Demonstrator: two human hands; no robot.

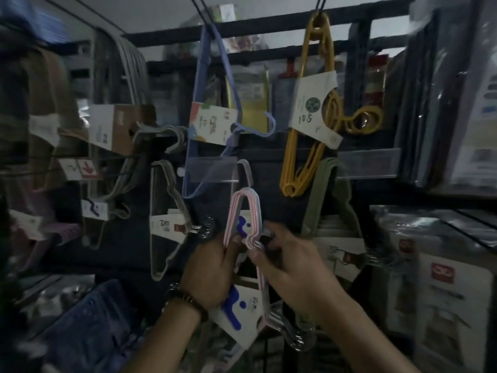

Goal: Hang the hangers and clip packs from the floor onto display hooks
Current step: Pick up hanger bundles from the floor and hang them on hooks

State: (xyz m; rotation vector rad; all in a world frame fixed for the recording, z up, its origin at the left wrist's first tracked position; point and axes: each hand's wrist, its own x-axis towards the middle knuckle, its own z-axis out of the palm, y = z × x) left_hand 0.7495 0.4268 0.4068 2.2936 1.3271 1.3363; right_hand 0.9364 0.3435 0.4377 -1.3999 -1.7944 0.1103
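From the head view, in the lower centre of the frame, the person is holding a bundle of pink, white and pale blue plastic hangers (pixel 233 211) up against the dark display panel (pixel 271 173). The bundle's white card sleeve with the blue squiggle (pixel 243 312) is hanging below the wrists. The left hand (pixel 212 267), with a beaded bracelet (pixel 185 300) on its wrist, is wrapping its fingers round the bundle's left side. The right hand (pixel 290 265) is pinching the right side just beside it. So both hands are closed on the same pack, and it is off the floor and not yet on any hook.

Just above the bundle's rounded end, a clear plastic price holder (pixel 212 168) is sticking out, with another pale pink loop showing behind it. That looks to be the row this pack belongs to. The picture is too blurred to pick out the hook tip itself.

The hanging step seems to be in hand. Next, I'd judge, the rounded end needs raising to the hook and threading over its tip, then both grips easing off.

Around it, blue plastic hangers (pixel 204 76) and yellow plastic hangers (pixel 291 157) are hanging in the upper middle and upper right. Olive green hangers (pixel 322 189) are crowding in just to the right.
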